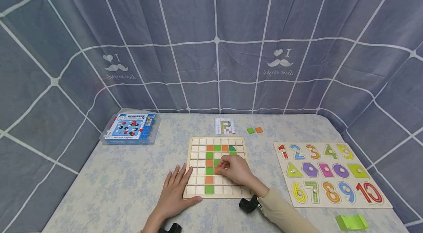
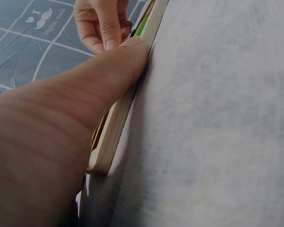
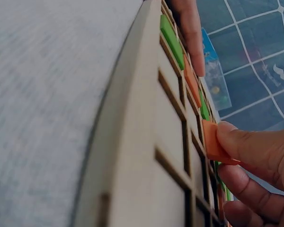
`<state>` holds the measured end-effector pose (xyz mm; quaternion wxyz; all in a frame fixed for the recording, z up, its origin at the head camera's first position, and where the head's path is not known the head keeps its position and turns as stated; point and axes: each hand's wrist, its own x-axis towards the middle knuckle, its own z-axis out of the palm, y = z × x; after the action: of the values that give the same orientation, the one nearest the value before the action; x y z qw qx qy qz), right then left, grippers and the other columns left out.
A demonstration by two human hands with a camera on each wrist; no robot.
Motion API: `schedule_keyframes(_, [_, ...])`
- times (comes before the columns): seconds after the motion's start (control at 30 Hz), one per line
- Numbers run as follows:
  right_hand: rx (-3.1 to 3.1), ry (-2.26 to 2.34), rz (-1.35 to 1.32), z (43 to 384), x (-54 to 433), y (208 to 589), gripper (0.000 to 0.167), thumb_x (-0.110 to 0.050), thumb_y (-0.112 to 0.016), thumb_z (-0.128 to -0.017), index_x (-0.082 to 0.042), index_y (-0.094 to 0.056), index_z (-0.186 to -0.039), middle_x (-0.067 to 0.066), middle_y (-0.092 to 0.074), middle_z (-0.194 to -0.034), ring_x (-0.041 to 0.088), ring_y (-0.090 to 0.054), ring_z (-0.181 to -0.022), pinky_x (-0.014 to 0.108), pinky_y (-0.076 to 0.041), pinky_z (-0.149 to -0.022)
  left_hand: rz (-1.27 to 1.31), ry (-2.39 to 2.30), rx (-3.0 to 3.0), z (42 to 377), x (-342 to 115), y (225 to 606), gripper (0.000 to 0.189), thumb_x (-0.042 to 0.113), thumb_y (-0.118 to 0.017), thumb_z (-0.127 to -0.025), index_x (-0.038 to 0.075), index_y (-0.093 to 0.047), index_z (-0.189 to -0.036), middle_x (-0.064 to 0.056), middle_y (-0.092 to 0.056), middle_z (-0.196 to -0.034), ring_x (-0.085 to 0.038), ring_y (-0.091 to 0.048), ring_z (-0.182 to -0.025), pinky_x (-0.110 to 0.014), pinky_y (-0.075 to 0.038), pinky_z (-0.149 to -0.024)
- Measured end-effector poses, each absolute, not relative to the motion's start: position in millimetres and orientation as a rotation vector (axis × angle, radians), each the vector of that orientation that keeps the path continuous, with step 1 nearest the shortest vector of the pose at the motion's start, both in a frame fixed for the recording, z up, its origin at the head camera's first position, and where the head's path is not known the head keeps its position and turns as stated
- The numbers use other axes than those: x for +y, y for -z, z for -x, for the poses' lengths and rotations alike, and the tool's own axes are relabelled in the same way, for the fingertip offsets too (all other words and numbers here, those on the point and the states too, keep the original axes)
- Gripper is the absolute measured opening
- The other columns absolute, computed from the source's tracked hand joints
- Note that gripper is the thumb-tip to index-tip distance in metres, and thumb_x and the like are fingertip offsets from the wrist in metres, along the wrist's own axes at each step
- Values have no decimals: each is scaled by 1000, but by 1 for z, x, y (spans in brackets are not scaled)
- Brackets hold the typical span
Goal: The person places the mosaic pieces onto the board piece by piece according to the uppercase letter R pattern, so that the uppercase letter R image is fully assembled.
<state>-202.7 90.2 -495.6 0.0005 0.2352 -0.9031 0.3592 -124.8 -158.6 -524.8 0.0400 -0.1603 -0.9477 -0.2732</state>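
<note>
A wooden grid board (image 1: 199,194) lies mid-table, with green and orange square tiles set in some of its cells. Between thumb and fingers, my right hand (image 1: 235,168) pinches an orange tile (image 3: 213,142) at a cell just right of the left tile column. In the right wrist view that tile sits tilted at the cell dividers. My left hand (image 1: 176,190) rests spread at the board's left side, its thumb (image 2: 132,52) along the near edge. Part of the board's middle is hidden under the right hand.
Behind the board lie a pattern card (image 1: 224,126), a loose green tile (image 1: 250,130) and a loose orange tile (image 1: 259,130). A number-and-shape puzzle (image 1: 333,175) is at right, a light green piece (image 1: 351,222) nearer the front. A boxed kit (image 1: 129,127) stands at back left.
</note>
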Motion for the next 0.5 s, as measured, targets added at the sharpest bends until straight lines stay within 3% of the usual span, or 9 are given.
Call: schedule_keyframes(0.5, [-2775,-915,-786,200,91,498,6,-22,-77,-82,-22,-74,-76,-17,-54,-68,4,-48,-64,25,-41,-60,468,838,-2938,124,-159,524,96,67,-63,-76,11,-33,-150,-12,-23,-154,-34,-10,-142,-51,-4,-111])
